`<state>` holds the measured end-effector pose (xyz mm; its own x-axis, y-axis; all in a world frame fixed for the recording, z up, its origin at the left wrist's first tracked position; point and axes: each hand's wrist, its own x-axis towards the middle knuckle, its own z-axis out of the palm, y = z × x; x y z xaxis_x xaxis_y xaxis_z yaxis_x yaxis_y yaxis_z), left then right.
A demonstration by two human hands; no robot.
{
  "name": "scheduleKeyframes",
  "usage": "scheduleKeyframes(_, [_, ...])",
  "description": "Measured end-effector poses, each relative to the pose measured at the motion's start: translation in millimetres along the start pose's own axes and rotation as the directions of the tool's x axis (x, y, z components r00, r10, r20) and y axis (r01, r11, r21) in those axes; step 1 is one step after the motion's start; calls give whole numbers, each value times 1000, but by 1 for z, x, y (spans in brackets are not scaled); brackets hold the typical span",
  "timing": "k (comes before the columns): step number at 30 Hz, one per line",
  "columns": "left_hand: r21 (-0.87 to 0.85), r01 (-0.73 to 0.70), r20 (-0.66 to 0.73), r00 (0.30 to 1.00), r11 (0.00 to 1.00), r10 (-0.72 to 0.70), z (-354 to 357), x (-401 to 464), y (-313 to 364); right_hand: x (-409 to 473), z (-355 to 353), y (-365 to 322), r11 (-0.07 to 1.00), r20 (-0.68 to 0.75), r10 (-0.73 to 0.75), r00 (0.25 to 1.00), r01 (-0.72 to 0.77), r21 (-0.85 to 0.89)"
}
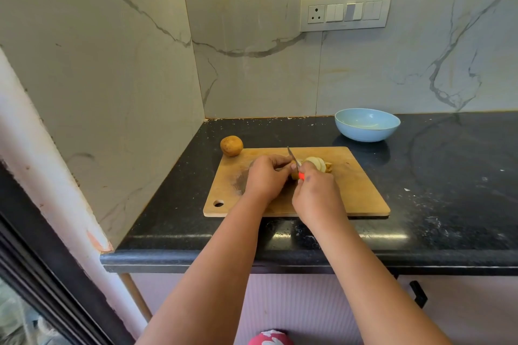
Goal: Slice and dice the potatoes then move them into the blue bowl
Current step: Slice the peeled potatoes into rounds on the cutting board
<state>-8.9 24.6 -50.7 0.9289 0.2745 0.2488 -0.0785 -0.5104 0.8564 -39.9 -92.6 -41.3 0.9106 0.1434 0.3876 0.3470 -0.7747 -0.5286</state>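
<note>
Marble-veined walls meet in a corner behind a black stone surface (448,176), where a person slices potatoes on a wooden cutting board (358,193). At far left a whole potato (231,145) sits at the board's back corner, untouched and well apart from the work. Next, the left hand (266,178) curls over the uncut part of the potato being sliced, steadying it; most of that part is hidden under the fingers. Just beside it, the right hand (316,193) grips the red handle of a small knife (293,159), blade pointing away from the person and set against the potato between the two hands. Cut slices (316,163) lean together immediately right of the blade. The potato's long axis appears to run left to right, so the next cuts would likely advance leftward toward the holding fingers. Farther right and back, the blue bowl (367,131) stands on the surface, seemingly without any potato, nearer the right hand.
</note>
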Motion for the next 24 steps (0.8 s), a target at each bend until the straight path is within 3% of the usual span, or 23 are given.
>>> scheduleKeyframes(5, [-51, 13, 0, 1000, 999, -13, 0, 2, -3, -8, -4, 1, 1000, 12, -6, 1000, 7, -17])
scheduleKeyframes(11, [2, -12, -15, 1000, 1000, 12, -1, -3, 1, 1, -7, -10, 997, 143, 43, 989, -32, -73])
scheduleKeyframes(18, [-62, 88, -9, 996, 994, -89, -5, -2, -1, -21, -38, -1, 986, 260, 105, 960, -66, -155])
scheduleKeyframes(21, [-121, 143, -5, 989, 982, -145, -6, -3, -2, -21, -67, 26, 991, 348, 137, 928, -125, -55])
scheduleKeyframes(24, [-92, 121, 5, 993, 988, -121, -7, -3, -1, -12, -92, 56, 915, 483, 148, 863, -305, 264])
